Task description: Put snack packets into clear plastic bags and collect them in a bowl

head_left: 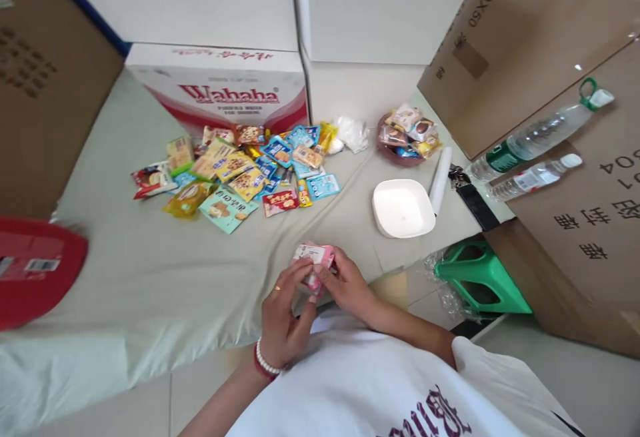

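Observation:
Close to my body, at the table's front edge, both hands hold a small pink-and-white snack packet (pixel 316 254). My left hand (pixel 287 307), with a ring and a beaded bracelet, has its fingers on the packet's left side and lower end. My right hand (pixel 347 284) pinches its right side. Fingers cover part of the packet, and I cannot tell whether it is torn. Beyond the hands lies a spread pile of snack packets (pixel 250 184) in several colours. To the right stands a white square bowl (pixel 403 207), with nothing visible inside.
A Wahaha carton (pixel 225 90) stands behind the pile. Right of it are a crumpled white plastic bag (pixel 353 134), a basket of wrapped snacks (pixel 400 154), a white roll (pixel 441 180), a black strap (pixel 477 207) and two bottles (pixel 535 134). A green stool (pixel 483 277) sits below; a red object (pixel 40 270) is left.

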Demonstrator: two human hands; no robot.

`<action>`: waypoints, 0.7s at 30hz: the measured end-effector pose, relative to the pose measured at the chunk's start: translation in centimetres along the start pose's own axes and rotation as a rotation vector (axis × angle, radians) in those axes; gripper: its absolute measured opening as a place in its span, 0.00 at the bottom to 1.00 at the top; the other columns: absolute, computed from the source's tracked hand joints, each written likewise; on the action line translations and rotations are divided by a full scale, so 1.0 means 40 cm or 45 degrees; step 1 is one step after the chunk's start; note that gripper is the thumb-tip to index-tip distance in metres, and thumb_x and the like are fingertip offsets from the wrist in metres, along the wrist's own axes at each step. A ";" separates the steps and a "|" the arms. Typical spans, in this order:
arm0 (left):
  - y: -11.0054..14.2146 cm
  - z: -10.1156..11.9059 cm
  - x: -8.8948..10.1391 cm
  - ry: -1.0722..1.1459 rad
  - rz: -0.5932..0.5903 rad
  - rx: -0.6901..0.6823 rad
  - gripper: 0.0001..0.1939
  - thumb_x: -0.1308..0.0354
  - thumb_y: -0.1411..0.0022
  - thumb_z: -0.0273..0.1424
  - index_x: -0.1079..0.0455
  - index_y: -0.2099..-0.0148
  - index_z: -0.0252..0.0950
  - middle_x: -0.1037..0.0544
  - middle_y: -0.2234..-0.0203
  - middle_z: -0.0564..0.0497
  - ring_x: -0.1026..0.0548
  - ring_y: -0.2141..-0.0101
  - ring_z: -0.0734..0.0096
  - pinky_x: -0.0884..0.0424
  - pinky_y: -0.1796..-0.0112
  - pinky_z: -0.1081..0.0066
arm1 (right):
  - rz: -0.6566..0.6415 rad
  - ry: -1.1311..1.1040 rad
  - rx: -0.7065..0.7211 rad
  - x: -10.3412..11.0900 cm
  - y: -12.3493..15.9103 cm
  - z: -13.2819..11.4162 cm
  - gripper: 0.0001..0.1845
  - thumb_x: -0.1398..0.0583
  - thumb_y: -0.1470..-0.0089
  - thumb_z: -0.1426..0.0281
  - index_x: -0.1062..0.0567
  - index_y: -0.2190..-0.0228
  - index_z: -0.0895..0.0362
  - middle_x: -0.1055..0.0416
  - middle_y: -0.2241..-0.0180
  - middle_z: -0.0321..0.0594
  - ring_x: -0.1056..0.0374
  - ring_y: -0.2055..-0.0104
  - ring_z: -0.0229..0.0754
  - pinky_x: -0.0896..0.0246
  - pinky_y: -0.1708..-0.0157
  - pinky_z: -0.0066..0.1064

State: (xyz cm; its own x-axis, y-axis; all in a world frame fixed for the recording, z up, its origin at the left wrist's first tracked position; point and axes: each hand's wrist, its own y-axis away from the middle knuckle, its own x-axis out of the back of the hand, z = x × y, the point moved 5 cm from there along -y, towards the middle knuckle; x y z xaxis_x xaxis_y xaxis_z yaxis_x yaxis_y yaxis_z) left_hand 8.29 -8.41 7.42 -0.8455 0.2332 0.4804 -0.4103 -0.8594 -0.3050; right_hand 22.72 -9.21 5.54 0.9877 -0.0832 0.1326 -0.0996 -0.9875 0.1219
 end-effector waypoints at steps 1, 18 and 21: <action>-0.007 0.001 -0.013 0.097 -0.055 0.014 0.25 0.46 0.36 0.31 0.38 0.37 0.44 0.26 0.43 0.41 0.28 0.41 0.52 0.28 0.41 0.48 | 0.021 -0.089 -0.029 0.025 0.007 0.011 0.22 0.42 0.37 0.53 0.29 0.50 0.54 0.27 0.52 0.44 0.31 0.50 0.44 0.33 0.48 0.38; -0.204 -0.088 -0.021 0.019 -0.069 0.372 0.09 0.40 0.38 0.37 0.25 0.55 0.44 0.23 0.56 0.48 0.21 0.56 0.58 0.19 0.61 0.63 | 1.300 -0.794 -0.030 1.144 -0.486 -0.051 0.27 0.44 0.48 0.83 0.36 0.49 0.51 0.30 0.62 0.31 0.30 0.68 0.32 0.26 0.68 0.28; -0.303 -0.117 -0.061 -0.007 0.024 0.384 0.11 0.41 0.37 0.40 0.27 0.56 0.41 0.23 0.57 0.48 0.22 0.56 0.59 0.20 0.60 0.63 | 1.091 -0.827 -0.182 1.124 -0.586 -0.036 0.20 0.45 0.44 0.84 0.33 0.52 0.55 0.29 0.66 0.32 0.29 0.68 0.33 0.24 0.66 0.29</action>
State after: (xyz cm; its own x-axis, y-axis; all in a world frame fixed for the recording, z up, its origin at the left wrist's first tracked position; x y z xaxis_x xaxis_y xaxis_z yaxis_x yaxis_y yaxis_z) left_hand 13.74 3.57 6.10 -0.8498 0.2145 0.4815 -0.2741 -0.9601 -0.0560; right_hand 69.28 10.37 10.08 0.4541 -0.8342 -0.3128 -0.7583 -0.5462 0.3558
